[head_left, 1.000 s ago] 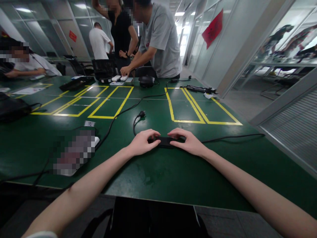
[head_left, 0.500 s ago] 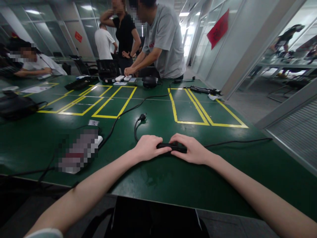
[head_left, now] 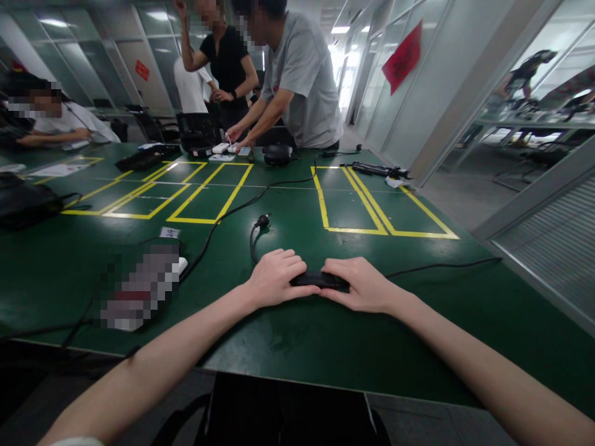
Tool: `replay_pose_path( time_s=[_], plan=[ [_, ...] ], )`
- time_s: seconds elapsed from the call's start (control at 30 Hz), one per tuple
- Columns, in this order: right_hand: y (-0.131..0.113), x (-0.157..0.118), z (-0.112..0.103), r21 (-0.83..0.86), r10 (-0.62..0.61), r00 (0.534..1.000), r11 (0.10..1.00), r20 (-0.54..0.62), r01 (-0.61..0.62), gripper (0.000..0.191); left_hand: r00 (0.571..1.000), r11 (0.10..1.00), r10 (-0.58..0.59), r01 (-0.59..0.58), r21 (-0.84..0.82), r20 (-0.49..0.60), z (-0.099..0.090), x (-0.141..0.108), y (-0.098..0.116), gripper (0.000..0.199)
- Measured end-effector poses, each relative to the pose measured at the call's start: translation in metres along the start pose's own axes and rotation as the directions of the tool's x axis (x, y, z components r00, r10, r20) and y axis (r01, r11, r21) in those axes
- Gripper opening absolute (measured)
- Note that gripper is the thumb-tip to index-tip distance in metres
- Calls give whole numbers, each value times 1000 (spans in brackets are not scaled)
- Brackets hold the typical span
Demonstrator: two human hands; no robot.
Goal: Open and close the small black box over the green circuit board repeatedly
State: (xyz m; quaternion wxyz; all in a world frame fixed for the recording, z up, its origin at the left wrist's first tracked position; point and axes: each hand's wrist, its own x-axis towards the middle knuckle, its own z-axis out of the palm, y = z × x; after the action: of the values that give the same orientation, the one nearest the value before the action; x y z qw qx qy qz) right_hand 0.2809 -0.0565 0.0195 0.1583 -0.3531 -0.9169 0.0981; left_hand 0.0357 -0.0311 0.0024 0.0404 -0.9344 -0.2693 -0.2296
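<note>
Between my two hands lies a slim black power adapter (head_left: 320, 280), low over the green table. My left hand (head_left: 275, 280) is closed around its left end, thumb along the near side. My right hand (head_left: 361, 286) grips the right end the same way, and the two thumbs nearly meet. A short cord with a black plug (head_left: 263, 221) curves up from behind my left hand. Past my right hand, a thin black cable (head_left: 441, 266) runs off to the right. Both ends of the adapter are hidden by my hands.
On the green table (head_left: 288, 347), a blurred-out device (head_left: 144, 285) sits to my left with cables around it. Yellow tape outlines (head_left: 223, 192) mark the far part. A black tripod-like item (head_left: 381, 170) lies at the far right. Opposite, a person in grey (head_left: 302, 80) handles small white boxes (head_left: 220, 148).
My right fingers have flattened from an arch onto the adapter, which stays about where it was. The view has shifted slightly. Across the table, the person in black has raised an arm.
</note>
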Motion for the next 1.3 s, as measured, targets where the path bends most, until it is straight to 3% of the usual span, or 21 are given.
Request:
replay_pose_path(
  time_s=[0.23,0.5,0.67,0.77,0.83,0.93,1.0,1.1,1.17,1.2,1.23,1.3],
  plan=[
    [1,4,7,18,65,998,998,19,-65,37,976,976,-172,187,-114,132,-1,2,6,46],
    [4,8,15,110,195,980,974,45,-199,31,922,950,-267,300,-83,279,-6,5,1,50],
    [9,5,13,183,129,991,974,46,-136,28,898,946,-255,308,-99,359,-8,5,1,46],
    [6,2,12,203,44,999,978,7,-44,52,894,939,-247,316,-137,374,-6,4,2,44],
    [2,2,13,121,-24,1000,992,5,24,61,895,932,-248,326,-162,371,-4,4,2,44],
    [2,3,18,10,-42,999,999,30,41,54,902,920,-270,345,-187,336,-2,2,2,43],
    [9,3,20,27,-14,1000,1000,18,14,52,930,918,-275,329,-221,244,-1,1,1,36],
    [33,1,17,130,70,995,990,-75,-60,48,967,934,-253,250,-254,22,-1,-1,-4,34],
    [54,-4,8,202,214,959,964,-188,-176,47,973,943,-225,202,-264,-59,-1,-2,-8,36],
    [66,-7,2,238,314,917,937,-247,-257,48,976,943,-210,186,-276,-62,-1,-3,-9,35],
    [76,-10,-5,270,423,856,897,-298,-349,48,979,940,-197,175,-293,-45,-1,-3,-10,31],
    [96,-18,-21,301,605,676,796,-421,-525,48,985,929,-172,166,-332,10,1,-4,-10,22]
  ],
)
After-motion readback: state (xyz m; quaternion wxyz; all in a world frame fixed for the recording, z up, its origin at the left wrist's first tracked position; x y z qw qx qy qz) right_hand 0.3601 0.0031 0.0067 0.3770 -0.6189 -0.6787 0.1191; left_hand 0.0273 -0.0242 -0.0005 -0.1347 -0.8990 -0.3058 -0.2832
